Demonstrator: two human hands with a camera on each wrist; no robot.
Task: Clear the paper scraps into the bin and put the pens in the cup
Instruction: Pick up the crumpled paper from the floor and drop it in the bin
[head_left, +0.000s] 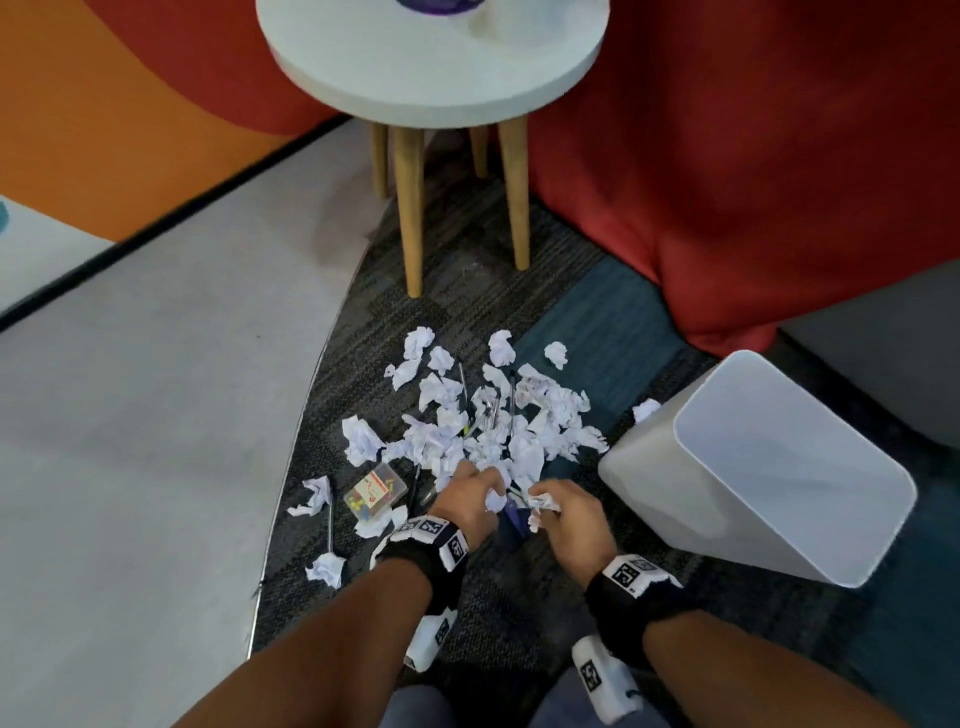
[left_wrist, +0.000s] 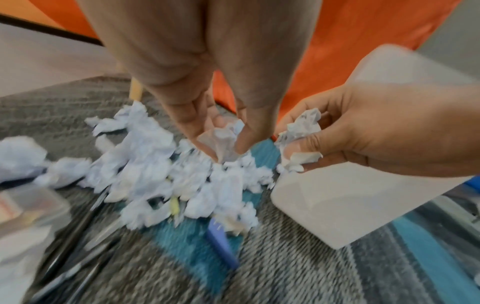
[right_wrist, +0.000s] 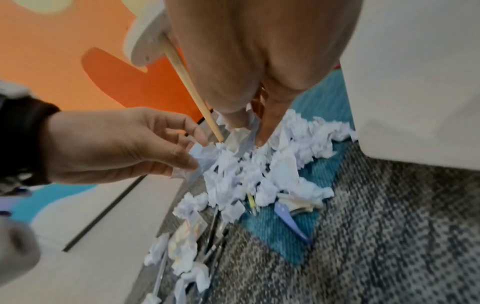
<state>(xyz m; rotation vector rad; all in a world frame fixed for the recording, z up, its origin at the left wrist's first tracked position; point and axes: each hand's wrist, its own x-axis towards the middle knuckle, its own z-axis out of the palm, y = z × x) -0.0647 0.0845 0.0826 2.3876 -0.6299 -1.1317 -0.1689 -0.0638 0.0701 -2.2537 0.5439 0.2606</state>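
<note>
A heap of crumpled white paper scraps (head_left: 493, 421) lies on the carpet, with several pens (head_left: 488, 408) half buried in it. My left hand (head_left: 485, 488) pinches one scrap (left_wrist: 223, 142) at the heap's near edge. Right beside it, my right hand (head_left: 543, 501) grips another crumpled scrap (head_left: 543, 503), seen as a wad (left_wrist: 303, 127) in the left wrist view. The white bin (head_left: 753, 467) stands tilted just right of the heap, its mouth facing me. One more pen (head_left: 330, 514) lies at the left among stray scraps. The wrist views are blurred.
A clear box of coloured pins (head_left: 374, 491) sits left of my left hand. A blue flat object (head_left: 514, 514) lies between my hands. A round white table (head_left: 431, 67) on wooden legs stands beyond the heap, a purple object (head_left: 436, 4) on top. Red seating flanks it.
</note>
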